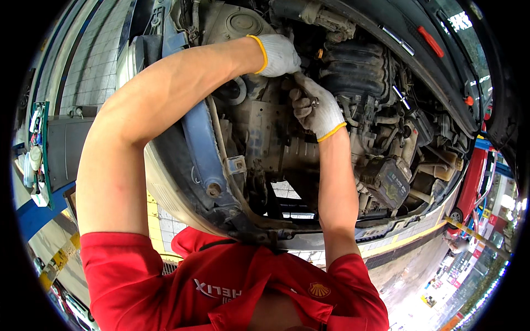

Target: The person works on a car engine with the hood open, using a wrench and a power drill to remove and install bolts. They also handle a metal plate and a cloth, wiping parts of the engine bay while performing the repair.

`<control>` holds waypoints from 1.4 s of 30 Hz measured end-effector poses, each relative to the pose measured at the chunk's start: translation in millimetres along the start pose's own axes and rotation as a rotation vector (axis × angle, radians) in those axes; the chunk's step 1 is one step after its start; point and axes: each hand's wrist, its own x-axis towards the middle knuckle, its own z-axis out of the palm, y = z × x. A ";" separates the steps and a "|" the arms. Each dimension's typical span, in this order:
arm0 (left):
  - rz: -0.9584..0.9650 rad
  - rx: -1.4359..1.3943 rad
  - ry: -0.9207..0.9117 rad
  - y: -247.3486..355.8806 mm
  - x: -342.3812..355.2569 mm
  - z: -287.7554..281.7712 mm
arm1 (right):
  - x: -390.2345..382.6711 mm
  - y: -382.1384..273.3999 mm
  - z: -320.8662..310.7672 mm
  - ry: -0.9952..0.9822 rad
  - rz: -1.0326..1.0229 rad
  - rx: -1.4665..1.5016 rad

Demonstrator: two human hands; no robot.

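Both my hands wear white knit gloves with yellow cuffs and meet inside an open car engine bay. My left hand (pixel 277 55) reaches in beside the engine, left of a black ribbed intake manifold (pixel 355 69). Its fingers bend down and their tips are hidden, so its grip does not show. Just below, my right hand (pixel 319 110) has its fingers curled round a small metal tool (pixel 314 101), whose rounded end pokes out of the fist. The tool's kind is unclear. The right thumb side touches or nearly touches the left hand.
A battery (pixel 386 182) sits at the right of the bay. A red-handled tool (pixel 430 41) and a silver socket tool (pixel 398 39) lie on the black cowl. The blue body edge (pixel 207 149) runs under my left arm. A tool cart (pixel 41 154) stands far left.
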 end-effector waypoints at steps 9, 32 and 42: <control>0.036 -0.024 0.036 -4.8 3.5 7.6 | 2.5 4.2 -1.8 -0.076 0.030 0.093; 0.148 0.046 0.012 -9.3 -1.4 6.5 | -9.4 26.5 10.1 0.207 -0.285 -1.083; 0.156 0.000 0.058 -7.1 -2.5 1.7 | 28.3 33.7 -24.8 0.059 -0.363 -1.238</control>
